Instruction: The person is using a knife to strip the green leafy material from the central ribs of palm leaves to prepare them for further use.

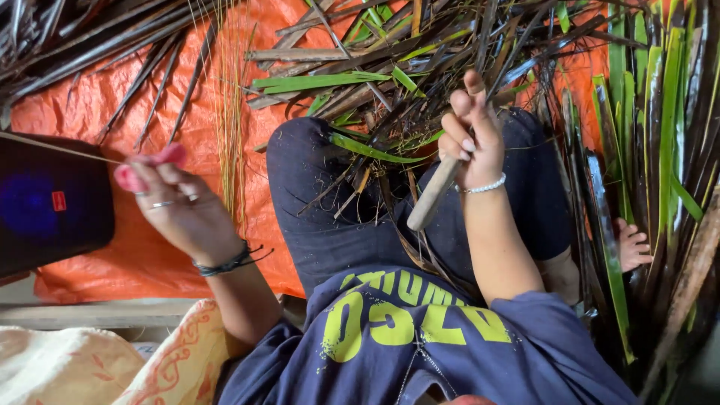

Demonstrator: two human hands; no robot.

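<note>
- Left hand (176, 202) pinches a thin pale leaf midrib (60, 148) — taut, it might snap.
- Right hand (472, 139) grips a wooden-handled tool (433, 196), blade probably hidden — could nick the knee.

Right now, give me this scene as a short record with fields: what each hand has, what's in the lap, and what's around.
Left hand: pinches a thin pale leaf rib, pulled out to the side
Right hand: grips a tool by its wooden handle; blade hidden
Lap: scraps of green and brown palm leaves piled over the knees
Ground: orange tarp
Stripped ribs: a thin bundle of pale sticks on the tarp
Right side: long green leaf strips
</note>
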